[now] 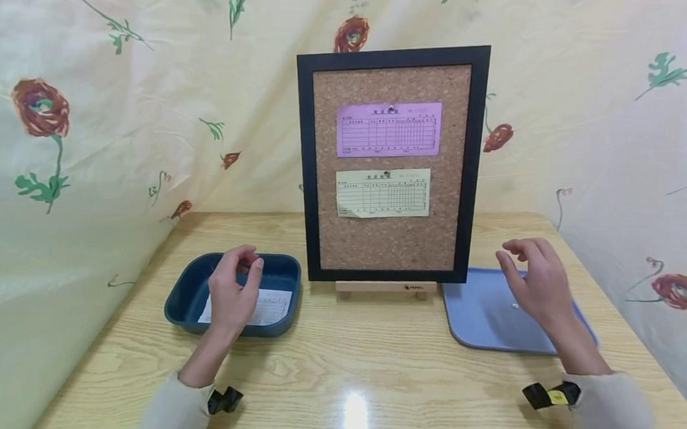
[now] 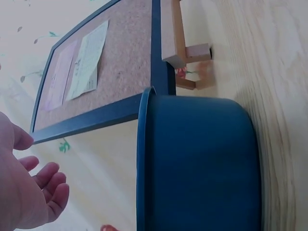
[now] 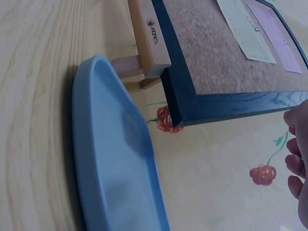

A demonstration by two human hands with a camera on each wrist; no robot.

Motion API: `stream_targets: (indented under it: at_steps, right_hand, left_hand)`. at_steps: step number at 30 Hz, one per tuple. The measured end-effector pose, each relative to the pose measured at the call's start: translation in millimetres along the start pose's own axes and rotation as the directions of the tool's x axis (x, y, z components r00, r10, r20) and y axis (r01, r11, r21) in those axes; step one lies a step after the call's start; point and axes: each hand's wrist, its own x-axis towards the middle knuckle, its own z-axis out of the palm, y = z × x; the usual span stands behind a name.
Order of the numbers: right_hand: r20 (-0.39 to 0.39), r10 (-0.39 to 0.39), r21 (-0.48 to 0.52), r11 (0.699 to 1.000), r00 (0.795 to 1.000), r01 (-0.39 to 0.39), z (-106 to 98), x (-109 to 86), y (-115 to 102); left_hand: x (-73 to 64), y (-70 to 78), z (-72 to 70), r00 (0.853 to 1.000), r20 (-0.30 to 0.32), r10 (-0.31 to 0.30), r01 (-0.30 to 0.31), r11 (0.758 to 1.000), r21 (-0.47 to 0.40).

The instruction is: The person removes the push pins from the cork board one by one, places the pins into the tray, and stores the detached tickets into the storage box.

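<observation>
Over the dark blue basin (image 1: pixel 176 309), my left hand (image 1: pixel 234 298) hovers with fingers loosely bent; the left wrist view shows nothing between them. A white printed slip (image 1: pixel 275 307) lies in the basin, partly hidden by that hand. My right hand (image 1: pixel 536 282) hangs above the light blue tray (image 1: pixel 477 321), thumb apart from the bent fingers, holding nothing visible. One small pushpin (image 1: pixel 515 306) lies in the tray. Between the hands stands a black-framed corkboard (image 1: pixel 392 251). A pink printed slip (image 1: pixel 388 131) is pinned on its upper part, with a pale yellow-green slip (image 1: pixel 383 194) pinned below.
A wooden stand (image 1: pixel 385 286) supports the corkboard on the wood-grain table (image 1: pixel 339 364). Flower-patterned cloth (image 1: pixel 245 116) hangs behind and along both sides. The basin is to the board's left, and the tray's back corner lies close to the board's lower right corner.
</observation>
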Motion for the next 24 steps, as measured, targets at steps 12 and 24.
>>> stream_targets:
  at_steps: [12, 24]
  right_hand:
    - [-0.036, 0.02, 0.036, 0.999, 0.999, -0.018, 8.0, 10.7, -18.0]
    - [-0.071, 0.011, 0.101, 0.995, 0.997, -0.004, 20.1, 20.5, -30.7]
  left_hand:
    - [5.8, 12.7, 13.1, 1.0, 0.024, 0.016, -0.015, 0.999, -0.036]
    - [9.4, 23.0, 27.9, 0.999, 0.047, 0.006, -0.003, 0.998, -0.059]
